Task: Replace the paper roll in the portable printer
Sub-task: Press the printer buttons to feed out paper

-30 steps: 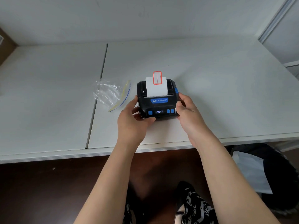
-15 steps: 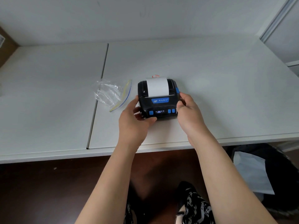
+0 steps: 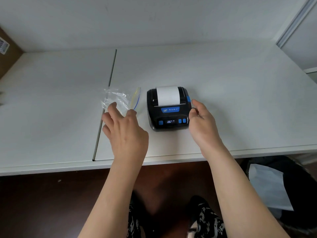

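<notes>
A black portable printer [image 3: 169,109] with blue buttons sits upright on the white bench [image 3: 231,86], near its front edge and roughly central in the head view; a strip of white paper [image 3: 167,95] emerges from its slot and lies over the lid. The right hand [image 3: 202,122] rests against the printer's 3 o'clock side, fingers loosely curled and grasping nothing, its forefinger tip just beside the blue latch [image 3: 188,98] at the lid's right edge. The left hand [image 3: 124,129] hovers at the printer's 9 o'clock, apart from the casing, fingers spread and released, their tips over an empty clear zip bag [image 3: 120,100]; whether they touch it cannot be told. By appearance the printer is a rigid plastic shell, compact and probably light enough to slide on the smooth bench if pushed from one side, so it is best steadied by its two flanks while the latch is pressed. The paper is thin and will crease or tear readily; it should be handled by its free end. The bag is limp, slippery film. The bench top is smooth, matt and white, divided by a dark seam [image 3: 104,107] running from 12 to 6 o'clock left of the bag, and backs onto a plain pale wall [image 3: 154,19]. A brown cardboard box [image 3: 7,52] shows at far left, dark floor [image 3: 42,203] lies below the front edge.
</notes>
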A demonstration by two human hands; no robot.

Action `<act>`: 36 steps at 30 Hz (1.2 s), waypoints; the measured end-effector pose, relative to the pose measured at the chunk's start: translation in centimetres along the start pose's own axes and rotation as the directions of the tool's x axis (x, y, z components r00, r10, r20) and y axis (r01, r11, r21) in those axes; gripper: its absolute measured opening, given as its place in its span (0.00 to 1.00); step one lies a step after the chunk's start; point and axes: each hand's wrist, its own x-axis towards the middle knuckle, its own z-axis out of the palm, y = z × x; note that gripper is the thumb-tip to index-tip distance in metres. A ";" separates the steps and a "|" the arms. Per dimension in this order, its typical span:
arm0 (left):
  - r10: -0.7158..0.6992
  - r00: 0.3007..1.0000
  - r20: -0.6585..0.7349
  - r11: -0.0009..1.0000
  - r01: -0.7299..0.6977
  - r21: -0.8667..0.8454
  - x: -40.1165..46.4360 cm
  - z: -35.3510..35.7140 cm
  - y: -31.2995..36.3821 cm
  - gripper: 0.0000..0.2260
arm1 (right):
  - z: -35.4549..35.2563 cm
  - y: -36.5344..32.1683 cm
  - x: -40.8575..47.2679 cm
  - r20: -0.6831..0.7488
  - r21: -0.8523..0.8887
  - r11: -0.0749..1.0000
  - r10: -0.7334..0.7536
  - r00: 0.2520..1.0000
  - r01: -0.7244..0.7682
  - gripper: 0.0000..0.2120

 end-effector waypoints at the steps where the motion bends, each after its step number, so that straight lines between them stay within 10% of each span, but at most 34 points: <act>1: -0.005 0.999 0.038 1.000 0.004 0.021 0.0 0.1 -0.1 0.21 | -0.1 0.0 0.0 -0.008 -0.001 1.000 0.001 1.000 -0.001 0.21; 15: 0.004 0.959 0.284 0.995 -0.033 0.098 -0.1 0.8 -0.4 0.18 | -0.4 -0.2 -0.1 0.019 -0.029 0.999 0.033 0.999 -0.033 0.21; 36: 0.031 0.954 0.298 0.992 -0.065 0.105 0.0 0.6 -0.4 0.18 | -0.2 -0.1 0.1 0.024 -0.030 1.000 0.010 1.000 -0.009 0.20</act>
